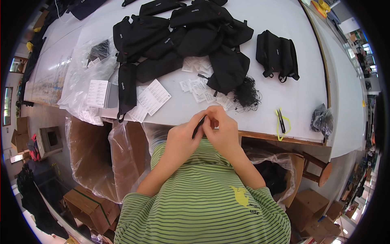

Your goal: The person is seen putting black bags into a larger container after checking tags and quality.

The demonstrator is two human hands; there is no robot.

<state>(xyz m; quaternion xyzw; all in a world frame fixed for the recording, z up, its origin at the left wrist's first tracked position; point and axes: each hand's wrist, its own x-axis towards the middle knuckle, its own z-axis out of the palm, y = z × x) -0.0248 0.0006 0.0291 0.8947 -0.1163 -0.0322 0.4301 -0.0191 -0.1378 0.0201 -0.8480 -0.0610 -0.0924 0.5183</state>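
Note:
In front of my chest, at the table's near edge, my two hands meet with their fingertips together. My left hand [183,136] is closed on a small narrow black piece [198,127], which shows between the thumb and the palm. My right hand [222,131] is closed in a pinch against the left fingertips; what sits in that pinch is hidden. Just beyond the hands lie small white printed tags [199,87] in a loose heap. A tangle of thin black cords [247,95] is right of them. Black fabric pouches [203,38] are piled behind.
Thread snips [280,121] with a yellow cord lie right, near a crumpled dark plastic bag [322,118]. Two black pouches [277,55] stand apart from the pile. Left are a stack of printed cards [98,93] and clear plastic [77,87]. Plastic-lined cartons [91,150] stand below the table edge.

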